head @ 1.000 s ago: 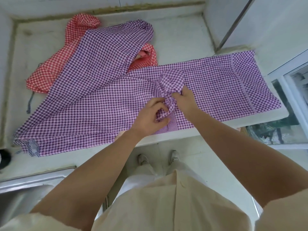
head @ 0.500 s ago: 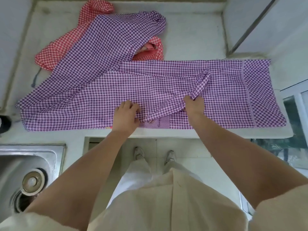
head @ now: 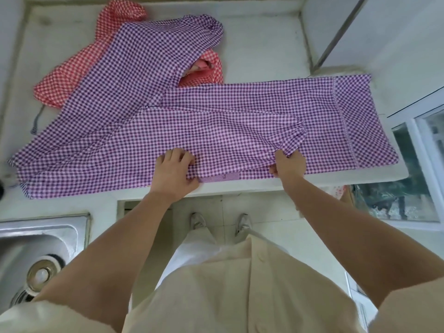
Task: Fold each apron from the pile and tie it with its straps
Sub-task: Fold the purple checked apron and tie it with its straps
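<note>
In the head view, the purple apron [head: 216,121] lies spread across the counter [head: 264,44] mid-frame, its long axis running left to right. The left hand [head: 176,173] grips the near edge at centre with bent fingers. The right hand [head: 288,165], nearer the right end, pinches the gathered sleeve cuff [head: 294,140].

Both bare forearms reach forward and stand well apart, the left one coming from the lower left, the right one from the lower right. The left hand [head: 174,173] lies with its back upward, fingers bent, and grips a fold of the purple apron [head: 228,131] against the thumb. The right hand [head: 288,164], also back upward, pinches the same cloth between thumb and curled fingers.
</note>
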`<state>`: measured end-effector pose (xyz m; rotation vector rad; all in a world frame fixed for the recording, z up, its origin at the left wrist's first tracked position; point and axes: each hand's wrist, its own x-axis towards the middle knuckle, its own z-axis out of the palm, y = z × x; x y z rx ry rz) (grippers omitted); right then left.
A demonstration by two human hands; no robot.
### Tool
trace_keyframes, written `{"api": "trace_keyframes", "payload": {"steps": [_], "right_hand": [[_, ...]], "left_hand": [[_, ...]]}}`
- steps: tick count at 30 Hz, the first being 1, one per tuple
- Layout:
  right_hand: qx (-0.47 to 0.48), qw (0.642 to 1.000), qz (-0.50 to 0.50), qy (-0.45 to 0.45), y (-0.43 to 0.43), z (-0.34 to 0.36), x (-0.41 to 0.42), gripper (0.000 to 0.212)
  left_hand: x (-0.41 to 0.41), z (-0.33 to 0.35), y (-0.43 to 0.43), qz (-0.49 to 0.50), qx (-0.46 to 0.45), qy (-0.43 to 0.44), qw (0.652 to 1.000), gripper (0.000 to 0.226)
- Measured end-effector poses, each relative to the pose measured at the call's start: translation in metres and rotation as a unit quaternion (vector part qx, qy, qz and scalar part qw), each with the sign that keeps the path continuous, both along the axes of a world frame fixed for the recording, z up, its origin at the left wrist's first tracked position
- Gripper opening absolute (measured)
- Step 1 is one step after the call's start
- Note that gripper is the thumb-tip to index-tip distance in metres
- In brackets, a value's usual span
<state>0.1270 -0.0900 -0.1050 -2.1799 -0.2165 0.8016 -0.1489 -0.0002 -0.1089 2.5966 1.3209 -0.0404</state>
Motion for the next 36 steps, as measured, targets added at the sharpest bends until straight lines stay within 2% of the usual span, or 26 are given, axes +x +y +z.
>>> {"api": "trace_keyframes", "payload": {"steps": [2, 4, 6, 9, 11, 13, 15, 17, 18, 20, 22, 25, 28, 30, 32, 34, 35, 36], "right_hand": [[-0.03, 0.998, -0.021, -0.05, -0.01, 0.001, 0.003, 0.025], [0.005, 0.991, -0.069, -0.11, -0.013, 0.008, 0.004, 0.039], [0.037, 0.983, -0.059, -0.168, -0.004, 0.018, 0.001, 0.041], [0.093, 0.966, 0.069, -0.23, 0.024, 0.028, -0.018, 0.037], [0.119, 0.933, 0.203, -0.273, 0.04, 0.019, -0.036, 0.036], [0.029, 0.878, 0.353, -0.321, 0.046, 0.001, -0.052, 0.037], [-0.077, 0.852, 0.402, -0.327, 0.039, -0.013, -0.057, 0.039], [-0.112, 0.869, 0.353, -0.328, 0.038, -0.017, -0.063, 0.04], [-0.106, 0.876, 0.332, -0.334, 0.042, -0.015, -0.067, 0.041], [-0.066, 0.867, 0.346, -0.353, 0.062, -0.014, -0.087, 0.045], [-0.005, 0.839, 0.418, -0.349, 0.086, -0.009, -0.115, 0.053], [0.052, 0.775, 0.539, -0.327, 0.116, -0.009, -0.168, 0.06], [0.096, 0.763, 0.555, -0.318, 0.137, -0.009, -0.205, 0.049], [0.157, 0.758, 0.547, -0.317, 0.149, -0.006, -0.219, 0.038], [0.192, 0.718, 0.598, -0.3, 0.164, -0.003, -0.235, 0.033], [0.171, 0.669, 0.66, -0.297, 0.18, -0.006, -0.249, 0.043], [0.139, 0.659, 0.676, -0.3, 0.188, -0.01, -0.255, 0.05], [0.099, 0.665, 0.677, -0.299, 0.193, -0.016, -0.256, 0.057]], "left_hand": [[-0.004, -0.002, 0.0, -0.01, 0.01, -0.01, 1.0, 0.035], [-0.009, -0.002, 0.0, -0.025, 0.016, -0.017, 0.999, 0.021], [-0.016, -0.002, 0.002, -0.031, 0.011, -0.02, 0.999, 0.015], [-0.026, 0.0, 0.003, -0.055, 0.001, -0.045, 0.997, 0.022], [-0.035, 0.001, 0.001, -0.061, 0.001, -0.062, 0.996, 0.035], [-0.046, -0.002, 0.001, -0.02, 0.003, -0.076, 0.997, 0.044], [-0.058, -0.004, 0.005, 0.043, 0.002, -0.074, 0.996, 0.051], [-0.075, -0.006, 0.014, 0.093, 0.009, -0.051, 0.994, 0.056], [-0.082, -0.007, 0.02, 0.111, 0.017, -0.038, 0.993, 0.057], [-0.098, -0.009, 0.034, 0.147, 0.026, -0.023, 0.988, 0.058], [-0.107, -0.01, 0.047, 0.167, 0.035, -0.013, 0.985, 0.059], [-0.123, -0.012, 0.064, 0.196, 0.067, -0.015, 0.978, 0.05], [-0.151, -0.009, 0.083, 0.274, 0.084, -0.039, 0.957, 0.038], [-0.171, -0.007, 0.091, 0.274, 0.07, -0.037, 0.959, 0.036], [-0.188, -0.009, 0.098, 0.259, 0.055, -0.028, 0.964, 0.033], [-0.199, -0.012, 0.105, 0.273, 0.047, -0.025, 0.96, 0.027], [-0.204, -0.012, 0.108, 0.288, 0.041, -0.029, 0.956, 0.024], [-0.207, -0.012, 0.112, 0.296, 0.035, -0.033, 0.954, 0.022]]}}
